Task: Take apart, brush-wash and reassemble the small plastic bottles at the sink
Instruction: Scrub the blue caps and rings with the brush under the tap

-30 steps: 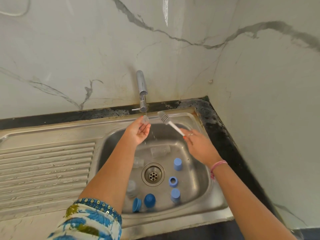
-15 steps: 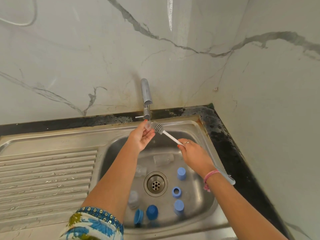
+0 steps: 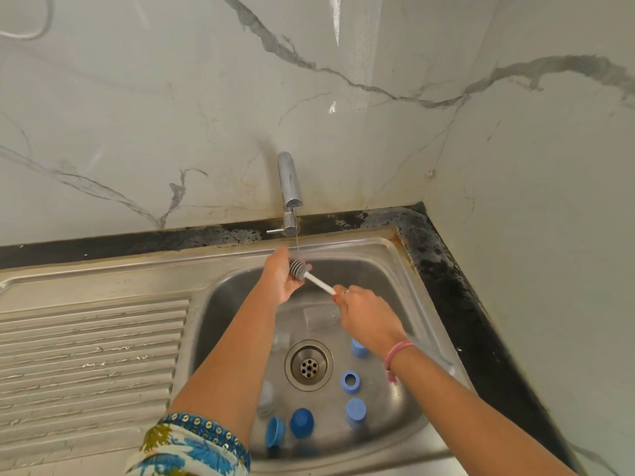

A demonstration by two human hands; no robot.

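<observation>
My left hand (image 3: 280, 278) is raised under the tap (image 3: 290, 187), fingers curled round a small clear plastic part that barely shows. The grey bristle head of the brush (image 3: 298, 269) is pushed into that grip. My right hand (image 3: 364, 314) grips the brush's white handle (image 3: 319, 285). A thin stream of water (image 3: 296, 240) falls onto the brush head. In the sink basin (image 3: 388, 269) lie clear bottle bodies (image 3: 321, 316) (image 3: 266, 396) and several blue caps, among them a ring-shaped one (image 3: 350, 382) and a dark blue one (image 3: 301, 422).
The drain (image 3: 308, 365) sits at the basin's middle. A ribbed steel draining board (image 3: 92, 355) spreads to the left. Black counter edging (image 3: 457, 286) and marble walls close in the back and right side.
The brush head has moved left from beside my left hand into its grip. Both hands have stayed under the tap; the view has tilted up a little.
</observation>
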